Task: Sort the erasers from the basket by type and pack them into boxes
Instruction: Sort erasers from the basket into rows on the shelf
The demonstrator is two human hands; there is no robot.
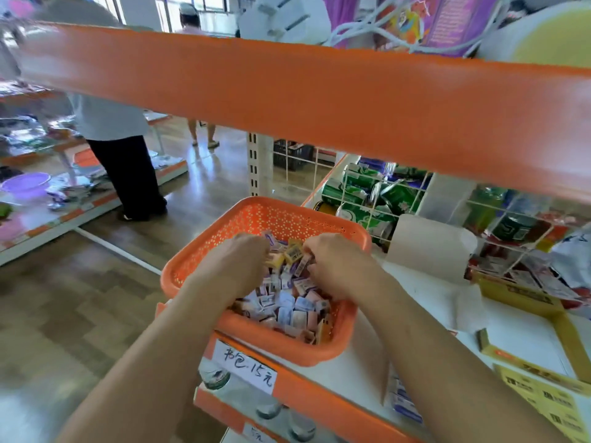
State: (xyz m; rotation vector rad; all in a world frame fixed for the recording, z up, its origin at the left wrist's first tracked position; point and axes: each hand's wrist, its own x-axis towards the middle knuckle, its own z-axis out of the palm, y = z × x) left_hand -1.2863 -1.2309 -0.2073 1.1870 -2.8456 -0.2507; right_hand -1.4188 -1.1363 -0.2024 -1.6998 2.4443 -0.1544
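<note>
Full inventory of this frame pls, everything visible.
orange perforated plastic basket: 1, orange, front edge of white shelf
small wrapped erasers: many, white/purple/yellow/pink, piled in basket
yellow cardboard box: 1, yellow, open, right of basket
green cans: several, green, on shelf beyond basket
handwritten price label: 1, white, shelf front below basket
purple plastic basin: 1, purple, far-left display
left hand: 1, fingers curled into erasers, grip hidden
right hand: 1, pinches an eraser in the pile

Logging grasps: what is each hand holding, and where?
Right hand seems to pinch a barcoded eraser by its near end; left hand digs among erasers, hold unclear.
</note>
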